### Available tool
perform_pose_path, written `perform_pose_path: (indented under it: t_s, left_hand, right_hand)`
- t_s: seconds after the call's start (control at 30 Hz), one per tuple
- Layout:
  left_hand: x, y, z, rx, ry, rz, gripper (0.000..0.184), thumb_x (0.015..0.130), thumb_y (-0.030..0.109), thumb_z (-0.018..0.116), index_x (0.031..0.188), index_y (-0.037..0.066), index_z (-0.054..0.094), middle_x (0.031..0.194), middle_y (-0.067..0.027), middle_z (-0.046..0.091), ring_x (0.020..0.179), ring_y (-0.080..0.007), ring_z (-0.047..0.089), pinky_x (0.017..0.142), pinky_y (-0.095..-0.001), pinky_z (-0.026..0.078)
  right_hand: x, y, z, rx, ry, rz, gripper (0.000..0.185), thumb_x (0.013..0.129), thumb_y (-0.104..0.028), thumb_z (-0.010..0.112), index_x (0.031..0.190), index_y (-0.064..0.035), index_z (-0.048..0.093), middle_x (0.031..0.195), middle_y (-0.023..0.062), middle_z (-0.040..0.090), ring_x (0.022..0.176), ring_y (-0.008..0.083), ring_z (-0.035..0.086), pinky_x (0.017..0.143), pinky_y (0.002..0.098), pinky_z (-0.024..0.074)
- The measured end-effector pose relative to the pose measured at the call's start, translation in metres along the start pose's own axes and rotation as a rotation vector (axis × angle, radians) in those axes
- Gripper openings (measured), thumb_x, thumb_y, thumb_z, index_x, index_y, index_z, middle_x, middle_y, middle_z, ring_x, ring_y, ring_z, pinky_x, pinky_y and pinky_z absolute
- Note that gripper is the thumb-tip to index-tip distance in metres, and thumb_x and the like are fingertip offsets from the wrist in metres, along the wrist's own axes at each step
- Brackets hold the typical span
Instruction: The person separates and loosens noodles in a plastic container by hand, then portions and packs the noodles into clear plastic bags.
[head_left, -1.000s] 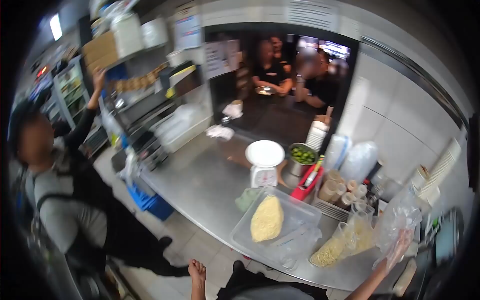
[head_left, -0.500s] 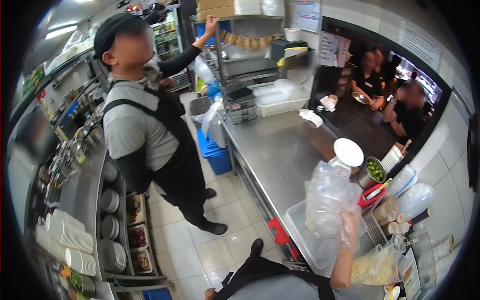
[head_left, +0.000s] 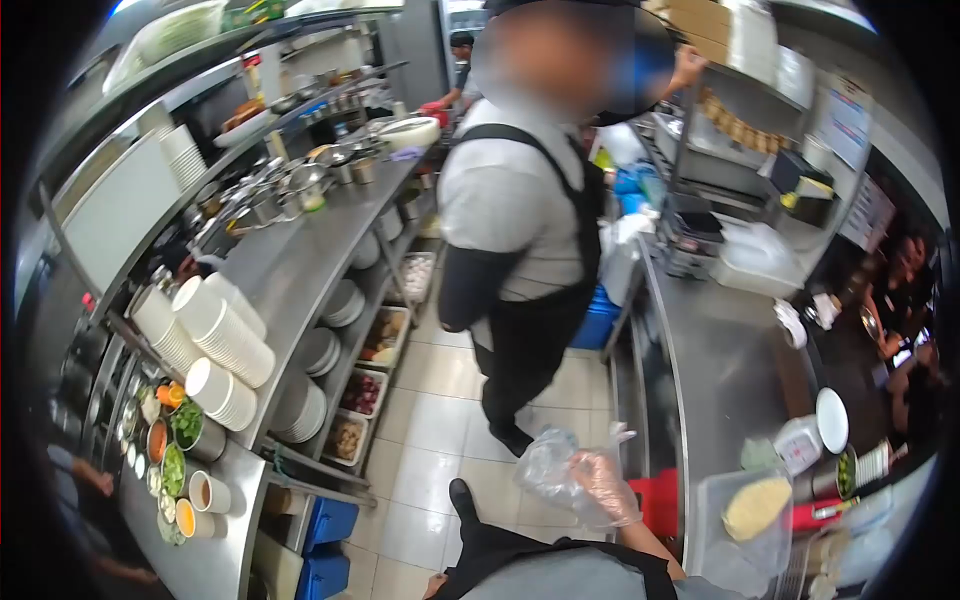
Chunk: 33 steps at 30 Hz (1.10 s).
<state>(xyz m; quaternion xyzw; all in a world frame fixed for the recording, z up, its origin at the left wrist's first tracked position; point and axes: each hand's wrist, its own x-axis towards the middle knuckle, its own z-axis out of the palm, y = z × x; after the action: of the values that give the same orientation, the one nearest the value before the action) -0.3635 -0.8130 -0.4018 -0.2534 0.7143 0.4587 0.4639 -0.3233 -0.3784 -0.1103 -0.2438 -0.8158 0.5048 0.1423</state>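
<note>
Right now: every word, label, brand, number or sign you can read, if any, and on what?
None can be read.
Wall poster: too blurred.
Posted paper sheet: too blurred.
Scale dial: too small.
Clear plastic bag in right hand: no readable text.

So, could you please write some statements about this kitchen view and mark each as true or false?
1. The right hand holds crumpled clear plastic. True.
2. The clear tray has nothing in it. False: pale yellow food lies inside.
3. A scale stands near the tray. True.
4. The nearest co-worker wears only white. False: the apron is black.
5. Stacked white containers stand at the picture's left. True.
</note>
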Motion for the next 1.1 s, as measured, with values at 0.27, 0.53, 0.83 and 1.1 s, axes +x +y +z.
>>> perform_pose_path:
  t_s: [0.27, 0.53, 0.83, 1.1]
  left_hand:
    - [0.057, 0.090, -0.109, -0.079, 0.075, -0.061, 0.036, 0.087, 0.041, 0.052, 0.089, 0.006, 0.058, 0.071, -0.0040, 0.054, 0.058, -0.0145, 0.051, 0.047, -0.0296, 0.040]
    - [0.182, 0.262, -0.210, 0.270, -0.081, 0.187, 0.042, 0.086, 0.045, 0.055, 0.093, 0.004, 0.060, 0.077, -0.0049, 0.060, 0.064, -0.0149, 0.056, 0.051, -0.0300, 0.044]
    - [0.206, 0.642, -0.151, 0.364, -0.342, 0.716, 0.027, 0.091, 0.024, 0.054, 0.109, 0.003, 0.057, 0.080, -0.0058, 0.061, 0.071, -0.0129, 0.058, 0.062, -0.0279, 0.046]
    - [0.355, 0.728, -0.225, 0.473, -0.526, 0.623, 0.022, 0.093, 0.029, 0.051, 0.090, 0.009, 0.058, 0.061, -0.0009, 0.052, 0.049, -0.0125, 0.050, 0.040, -0.0276, 0.041]
  right_hand:
    - [0.178, -0.101, 0.234, -0.038, -0.460, -0.447, 0.021, 0.079, -0.023, 0.064, 0.090, -0.0055, 0.062, 0.084, 0.0169, 0.063, 0.081, 0.0305, 0.061, 0.073, 0.0372, 0.0464]
    - [0.399, -0.211, 0.399, 0.078, -0.145, -0.669, 0.020, 0.080, -0.024, 0.067, 0.089, -0.0060, 0.062, 0.082, 0.0128, 0.063, 0.080, 0.0256, 0.061, 0.081, 0.0368, 0.0450]
    - [0.642, -0.222, 0.370, -0.179, 0.564, -0.430, 0.011, 0.076, -0.013, 0.061, 0.079, -0.0032, 0.057, 0.076, 0.0187, 0.058, 0.075, 0.0385, 0.056, 0.065, 0.0457, 0.0448]
    - [0.704, -0.148, 0.291, -0.220, 0.289, -0.461, 0.007, 0.077, -0.005, 0.053, 0.081, -0.0017, 0.058, 0.078, 0.0201, 0.058, 0.077, 0.0374, 0.057, 0.068, 0.0438, 0.0441]
